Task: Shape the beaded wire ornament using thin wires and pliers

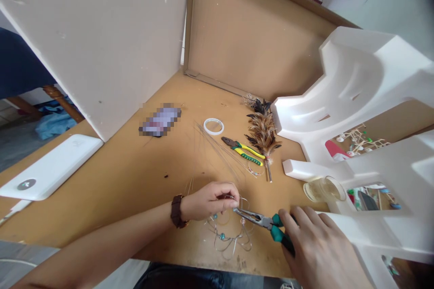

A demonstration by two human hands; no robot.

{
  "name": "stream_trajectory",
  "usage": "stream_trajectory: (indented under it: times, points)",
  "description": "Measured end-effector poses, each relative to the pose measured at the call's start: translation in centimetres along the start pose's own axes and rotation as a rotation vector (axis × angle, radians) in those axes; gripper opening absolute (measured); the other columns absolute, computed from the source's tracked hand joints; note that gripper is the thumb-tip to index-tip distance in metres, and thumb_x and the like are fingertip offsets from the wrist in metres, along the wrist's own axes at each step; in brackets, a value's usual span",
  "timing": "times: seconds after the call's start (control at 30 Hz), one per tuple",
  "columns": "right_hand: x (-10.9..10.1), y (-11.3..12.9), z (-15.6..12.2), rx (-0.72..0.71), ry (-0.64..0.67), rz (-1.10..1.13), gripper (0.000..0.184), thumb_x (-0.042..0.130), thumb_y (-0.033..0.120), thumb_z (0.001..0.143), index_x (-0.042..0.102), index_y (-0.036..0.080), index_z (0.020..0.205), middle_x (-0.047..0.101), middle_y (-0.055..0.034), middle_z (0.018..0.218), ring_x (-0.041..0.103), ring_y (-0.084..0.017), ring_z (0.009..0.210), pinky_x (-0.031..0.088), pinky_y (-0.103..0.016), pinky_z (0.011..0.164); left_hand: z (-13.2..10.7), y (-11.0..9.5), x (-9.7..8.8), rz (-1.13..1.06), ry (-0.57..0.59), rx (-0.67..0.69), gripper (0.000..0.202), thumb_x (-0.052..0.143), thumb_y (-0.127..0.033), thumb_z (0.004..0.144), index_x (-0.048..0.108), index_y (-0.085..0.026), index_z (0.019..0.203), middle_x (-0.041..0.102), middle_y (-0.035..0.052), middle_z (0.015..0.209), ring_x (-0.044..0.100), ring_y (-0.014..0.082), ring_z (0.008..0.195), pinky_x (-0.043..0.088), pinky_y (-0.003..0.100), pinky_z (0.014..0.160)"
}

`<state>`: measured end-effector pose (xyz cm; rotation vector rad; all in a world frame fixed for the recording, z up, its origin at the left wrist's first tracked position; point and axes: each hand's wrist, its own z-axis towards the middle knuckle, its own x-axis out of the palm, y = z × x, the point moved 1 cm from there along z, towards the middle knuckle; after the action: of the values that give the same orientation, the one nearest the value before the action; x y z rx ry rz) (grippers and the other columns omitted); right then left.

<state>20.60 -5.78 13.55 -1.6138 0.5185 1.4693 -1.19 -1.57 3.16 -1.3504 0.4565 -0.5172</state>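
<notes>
My left hand (215, 198), with a dark watch on the wrist, pinches a looped wire piece strung with beads (222, 236). Teal and pinkish beads sit along its thin, curling wires. In my right hand (315, 239) are needle-nose pliers (259, 219) with teal and black handles. Their tips meet the wire right at my left fingertips; whether the jaws are fully closed on it is too small to tell. Beyond my hands lie combination pliers (242, 150) with yellow and green grips, loose straight wires (220, 149) and a white ring (213, 126).
A brown feather duster (263, 131) lies by white foam packing (352, 67) on the right, near a clear glass (323, 188). A phone (160, 120) and a white power bank (50, 167) are on the left. A white panel (101, 31) and cardboard (254, 31) wall the table.
</notes>
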Motion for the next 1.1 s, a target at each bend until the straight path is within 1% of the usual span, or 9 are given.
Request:
stream_trajectory:
  times: [0.07,0.17,0.3,0.53,0.7,0.83,0.97,1.1]
  points:
    - [0.3,-0.1,0.0,0.019,0.009,0.048,0.021,0.062,0.018,0.058,0.054,0.025,0.077,0.053,0.0005,0.068,0.048,-0.017,0.065,0.025,-0.030,0.059,0.0,0.0,0.0,-0.002,0.000,-0.001,0.023,0.048,-0.034,0.084,0.056,-0.013,0.080,0.053,0.0036,0.079,0.049,0.0091,0.064,0.041,0.020,0.060]
    - [0.6,-0.1,-0.1,0.033,0.020,0.104,0.020,0.060,0.016,0.058,0.054,0.024,0.075,0.053,0.0007,0.069,0.048,-0.017,0.065,0.025,-0.029,0.059,0.0,-0.1,0.0,-0.024,0.010,-0.008,0.022,0.048,-0.033,0.084,0.055,-0.013,0.081,0.052,0.0031,0.078,0.047,0.0080,0.060,0.040,0.020,0.058]
    - [0.6,-0.2,-0.2,0.046,0.024,0.148,0.018,0.059,0.014,0.058,0.053,0.024,0.072,0.052,0.0015,0.066,0.046,-0.016,0.062,0.024,-0.028,0.058,-0.1,-0.2,0.0,-0.026,0.010,-0.004,0.021,0.048,-0.032,0.084,0.055,-0.013,0.081,0.052,0.0028,0.077,0.046,0.0077,0.059,0.039,0.020,0.058]
    - [0.5,-0.2,-0.6,0.077,0.107,0.202,0.013,0.057,0.015,0.061,0.052,0.023,0.069,0.054,0.0019,0.066,0.047,-0.016,0.061,0.023,-0.027,0.057,-0.1,-0.1,0.3,-0.016,0.006,0.024,0.021,0.047,-0.032,0.085,0.054,-0.013,0.079,0.050,0.0011,0.072,0.044,0.0069,0.056,0.038,0.020,0.057]
    - [0.4,-0.1,-0.5,0.085,0.077,0.152,0.014,0.059,0.016,0.059,0.053,0.024,0.070,0.054,0.0015,0.066,0.045,-0.016,0.060,0.022,-0.028,0.056,0.0,0.0,0.2,0.040,0.000,0.046,0.023,0.048,-0.033,0.085,0.056,-0.012,0.079,0.053,0.0029,0.075,0.047,0.0091,0.063,0.039,0.021,0.062]
    - [0.6,-0.1,-0.5,0.091,0.067,0.164,0.016,0.058,0.015,0.059,0.053,0.025,0.070,0.053,0.0016,0.067,0.045,-0.017,0.062,0.022,-0.028,0.058,0.0,0.0,0.1,0.041,0.003,0.078,0.024,0.049,-0.033,0.084,0.058,-0.012,0.079,0.056,0.0049,0.077,0.051,0.0113,0.070,0.041,0.023,0.067]
    - [1.2,-0.3,-0.7,0.090,0.068,0.204,0.018,0.057,0.015,0.058,0.054,0.025,0.072,0.054,0.0016,0.069,0.046,-0.018,0.067,0.023,-0.028,0.060,0.0,0.2,0.2,-0.015,0.016,0.061,0.024,0.051,-0.034,0.083,0.058,-0.012,0.077,0.054,0.0042,0.075,0.050,0.0105,0.066,0.041,0.022,0.063]
    - [1.5,-0.3,-0.8,0.083,0.079,0.225,0.020,0.057,0.015,0.057,0.055,0.025,0.073,0.055,0.0017,0.069,0.047,-0.019,0.066,0.024,-0.028,0.060,0.1,0.2,0.3,-0.070,0.026,0.055,0.024,0.052,-0.034,0.082,0.058,-0.012,0.076,0.053,0.0036,0.074,0.049,0.0093,0.062,0.041,0.022,0.060]
